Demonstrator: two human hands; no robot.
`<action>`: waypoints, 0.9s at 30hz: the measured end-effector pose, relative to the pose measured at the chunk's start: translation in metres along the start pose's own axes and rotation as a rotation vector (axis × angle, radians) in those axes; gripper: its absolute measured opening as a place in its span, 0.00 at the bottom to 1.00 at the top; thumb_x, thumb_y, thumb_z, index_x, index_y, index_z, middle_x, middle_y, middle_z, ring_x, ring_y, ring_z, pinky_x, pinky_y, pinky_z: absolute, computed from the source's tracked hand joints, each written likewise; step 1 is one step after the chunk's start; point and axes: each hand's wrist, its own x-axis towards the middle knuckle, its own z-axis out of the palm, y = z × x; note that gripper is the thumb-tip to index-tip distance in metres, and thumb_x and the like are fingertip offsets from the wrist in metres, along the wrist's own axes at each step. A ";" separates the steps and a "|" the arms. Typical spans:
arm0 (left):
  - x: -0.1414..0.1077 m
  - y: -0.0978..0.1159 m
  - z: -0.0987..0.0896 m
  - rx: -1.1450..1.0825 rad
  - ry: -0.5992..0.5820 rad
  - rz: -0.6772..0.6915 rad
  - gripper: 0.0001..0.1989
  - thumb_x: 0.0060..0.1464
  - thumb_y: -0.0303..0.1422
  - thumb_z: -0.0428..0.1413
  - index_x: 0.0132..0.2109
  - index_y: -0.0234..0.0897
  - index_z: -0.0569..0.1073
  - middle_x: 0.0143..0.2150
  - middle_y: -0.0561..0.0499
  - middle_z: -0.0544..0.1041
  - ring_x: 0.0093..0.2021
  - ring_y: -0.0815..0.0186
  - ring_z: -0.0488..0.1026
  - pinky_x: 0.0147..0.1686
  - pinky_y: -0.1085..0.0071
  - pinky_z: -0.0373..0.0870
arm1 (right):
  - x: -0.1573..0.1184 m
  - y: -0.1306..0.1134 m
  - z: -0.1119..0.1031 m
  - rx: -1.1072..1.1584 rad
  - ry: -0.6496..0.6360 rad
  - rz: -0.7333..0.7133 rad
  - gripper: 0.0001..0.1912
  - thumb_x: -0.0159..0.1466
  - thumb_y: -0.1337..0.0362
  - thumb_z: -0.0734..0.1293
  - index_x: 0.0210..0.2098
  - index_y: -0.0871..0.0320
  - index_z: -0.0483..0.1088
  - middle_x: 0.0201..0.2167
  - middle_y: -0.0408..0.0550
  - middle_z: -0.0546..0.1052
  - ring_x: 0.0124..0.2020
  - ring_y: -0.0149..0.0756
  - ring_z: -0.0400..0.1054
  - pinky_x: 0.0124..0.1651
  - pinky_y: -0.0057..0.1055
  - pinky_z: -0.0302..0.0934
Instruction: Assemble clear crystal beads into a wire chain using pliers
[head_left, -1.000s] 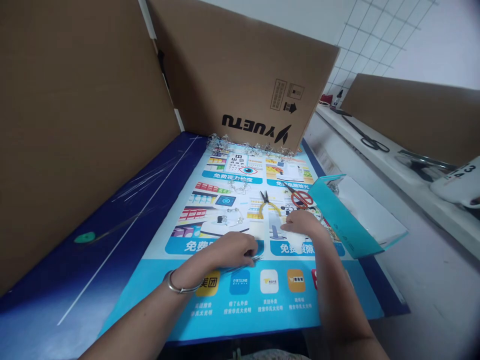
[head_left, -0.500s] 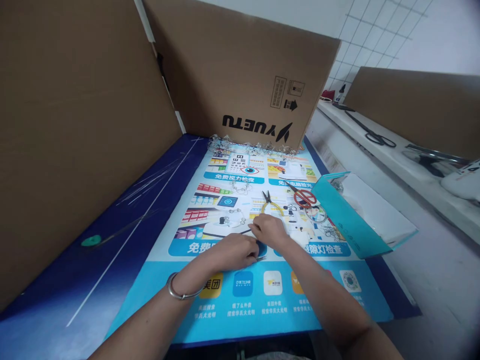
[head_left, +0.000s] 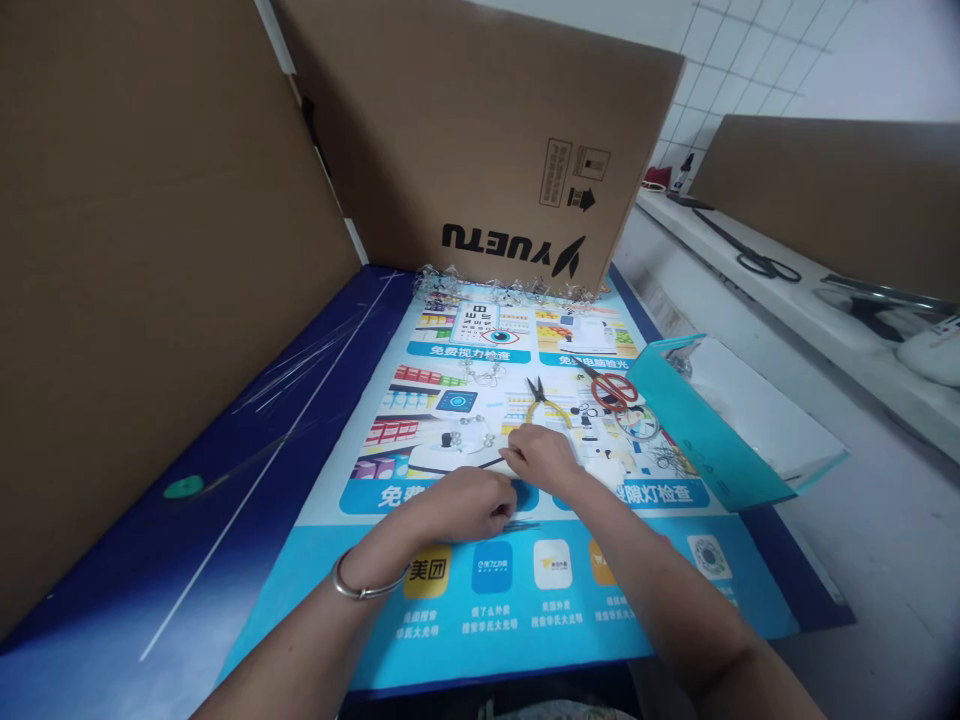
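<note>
My left hand, with a silver bangle on its wrist, is curled closed over the printed mat. Thin metal tips show just beside its fingers. Close by on the right, my right hand is closed, its fingers pinched towards the left hand. Whatever lies between the fingers is too small to make out. Yellow-handled pliers lie open just beyond the right hand. A beaded loop rests beyond the left hand, and a second clear strand lies farther back.
Red-handled scissors and a round coil lie near a teal box on the right. Clear beaded pieces line the cardboard wall. A green-handled tool is at left; a ledge runs along the right.
The view has shifted slightly. My hands keep nearly the same pose, and the thin metal tips by my left hand show more than before.
</note>
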 end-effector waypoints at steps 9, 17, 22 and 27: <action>-0.002 -0.006 -0.009 -0.127 -0.043 -0.005 0.05 0.46 0.26 0.46 0.28 0.36 0.66 0.26 0.54 0.68 0.24 0.71 0.61 0.24 0.74 0.52 | 0.001 0.004 0.002 0.149 0.001 0.012 0.14 0.61 0.55 0.59 0.28 0.58 0.67 0.30 0.45 0.70 0.33 0.30 0.61 0.32 0.25 0.47; -0.004 -0.021 -0.020 -0.253 0.137 -0.169 0.06 0.54 0.30 0.42 0.35 0.37 0.63 0.26 0.55 0.68 0.26 0.70 0.63 0.24 0.76 0.55 | 0.001 0.009 -0.002 0.443 -0.021 -0.091 0.15 0.64 0.58 0.54 0.32 0.58 0.69 0.26 0.39 0.71 0.28 0.26 0.63 0.29 0.21 0.51; -0.002 -0.032 -0.017 -0.333 0.248 -0.257 0.08 0.55 0.30 0.42 0.39 0.38 0.65 0.28 0.55 0.71 0.28 0.70 0.66 0.26 0.76 0.58 | 0.000 0.003 0.000 0.509 0.024 -0.157 0.13 0.63 0.60 0.57 0.32 0.57 0.70 0.26 0.40 0.71 0.30 0.26 0.64 0.32 0.21 0.53; -0.001 -0.039 -0.016 -0.262 0.313 -0.228 0.11 0.57 0.32 0.43 0.42 0.38 0.67 0.32 0.53 0.73 0.31 0.69 0.69 0.30 0.75 0.61 | -0.001 0.005 0.000 0.487 0.118 -0.132 0.13 0.63 0.61 0.56 0.33 0.58 0.70 0.29 0.43 0.72 0.32 0.27 0.64 0.36 0.22 0.54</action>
